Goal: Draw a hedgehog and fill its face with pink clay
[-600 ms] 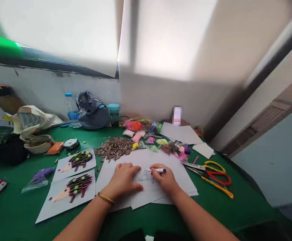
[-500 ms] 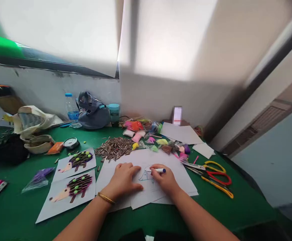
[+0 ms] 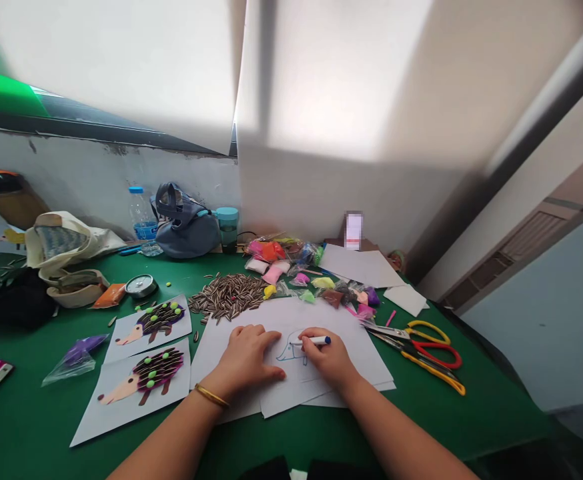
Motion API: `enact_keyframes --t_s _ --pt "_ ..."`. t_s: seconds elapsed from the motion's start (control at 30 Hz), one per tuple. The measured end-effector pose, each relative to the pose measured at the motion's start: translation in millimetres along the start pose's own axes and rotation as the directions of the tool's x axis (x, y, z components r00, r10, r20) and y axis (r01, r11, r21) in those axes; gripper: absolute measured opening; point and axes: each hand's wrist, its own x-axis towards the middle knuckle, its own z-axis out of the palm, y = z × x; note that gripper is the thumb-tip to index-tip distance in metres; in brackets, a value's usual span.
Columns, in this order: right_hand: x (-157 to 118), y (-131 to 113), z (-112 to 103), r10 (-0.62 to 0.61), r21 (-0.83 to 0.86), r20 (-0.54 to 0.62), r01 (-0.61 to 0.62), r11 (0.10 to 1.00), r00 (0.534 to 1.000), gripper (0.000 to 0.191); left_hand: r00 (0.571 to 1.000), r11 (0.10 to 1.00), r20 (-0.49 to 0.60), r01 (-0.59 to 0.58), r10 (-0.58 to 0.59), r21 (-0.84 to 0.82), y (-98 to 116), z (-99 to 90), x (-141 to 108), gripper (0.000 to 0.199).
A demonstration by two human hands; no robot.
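Note:
In my right hand (image 3: pixel 329 359) is a white marker (image 3: pixel 314 341) with a blue end, gripped between thumb and fingers. Its tip rests at a blue outline drawing of a hedgehog (image 3: pixel 287 353) on white paper (image 3: pixel 281 395); my hand hides part of the drawing. My left hand (image 3: pixel 249 355) lies on the paper left of the drawing, thumb and fingers spread, holding nothing. Farther left lie two finished-looking hedgehog pictures, an upper hedgehog card (image 3: pixel 154 323) and a lower hedgehog card (image 3: pixel 141 381), with striped seeds and green balls on their backs.
A pile of striped sunflower seeds (image 3: pixel 229 295) lies behind the paper. Bags of coloured clay (image 3: pixel 331 293) spread along its back edge. Two pairs of scissors (image 3: pixel 421 350) lie right. A blue bag (image 3: pixel 186 227), water bottle (image 3: pixel 144 217) and round tin (image 3: pixel 140 287) stand back left.
The marker tip has shifted very slightly at the hedgehog's head. My left hand stays in place, and the camera view has moved a little.

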Motion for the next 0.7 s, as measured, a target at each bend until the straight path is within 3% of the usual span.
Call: enact_keyframes --t_s 0.17,0.7 --pt "-0.2 -0.1 -1.0 -0.006 0.005 -0.046 0.007 1.0 0.999 0.023 1.0 1.0 0.007 0.004 -0.004 0.002 0.2 -0.5 0.0 0.074" --pt "1.1 2.7 2.0 -0.03 -0.075 -0.041 0.027 0.997 0.999 0.022 1.0 1.0 -0.001 0.001 -0.001 0.007 -0.9 1.1 -0.5 0.074"
